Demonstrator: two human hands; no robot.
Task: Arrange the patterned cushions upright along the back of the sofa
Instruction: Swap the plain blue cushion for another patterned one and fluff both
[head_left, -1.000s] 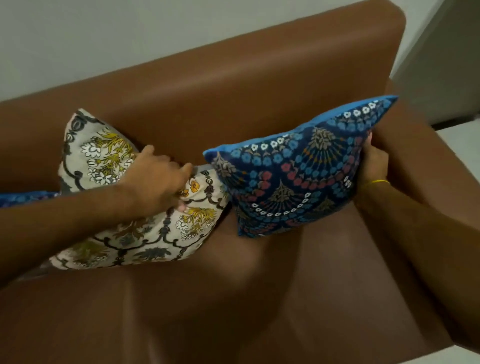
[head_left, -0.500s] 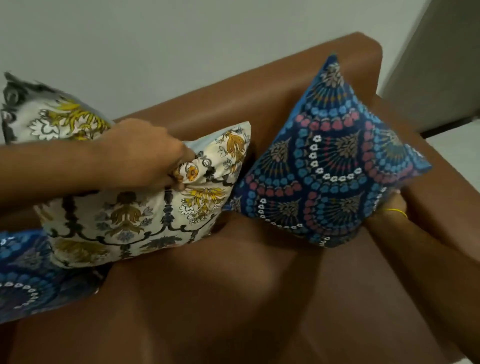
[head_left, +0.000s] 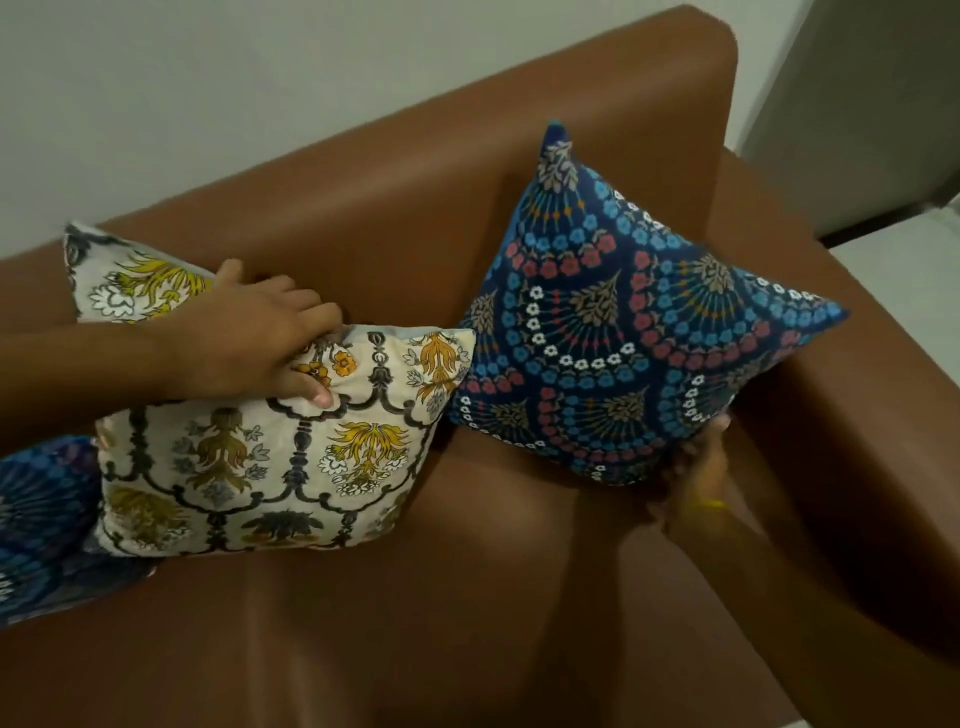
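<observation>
A: What lies at the far left?

B: Another blue patterned cushion (head_left: 41, 525) peeks in at the picture's edge, lying low on the seat, partly under the cream cushion's lower left corner.

A: And the cream one?

B: The cream floral cushion (head_left: 270, 467) stands leaning toward the backrest of the brown sofa (head_left: 415, 208). The left hand (head_left: 260, 338) holds its top edge: the fingers curl over the back of the edge and the thumb (head_left: 311, 392) presses the front, so cloth is pinched between them. Below the thumb the cushion's face runs down to the seat.

A: To the right of those fingers?

B: The cream cushion's upper right corner touches the blue fan-patterned cushion (head_left: 613, 332). That one is tipped on a corner like a diamond, its top point against the backrest and its right point over the armrest.

A: The other hand?

B: The right hand (head_left: 701, 462) is at the blue cushion's lower right edge, with a yellow band (head_left: 711, 503) at the wrist. Its fingers go behind the cushion, so I cannot tell whether they grip or only prop it.
</observation>
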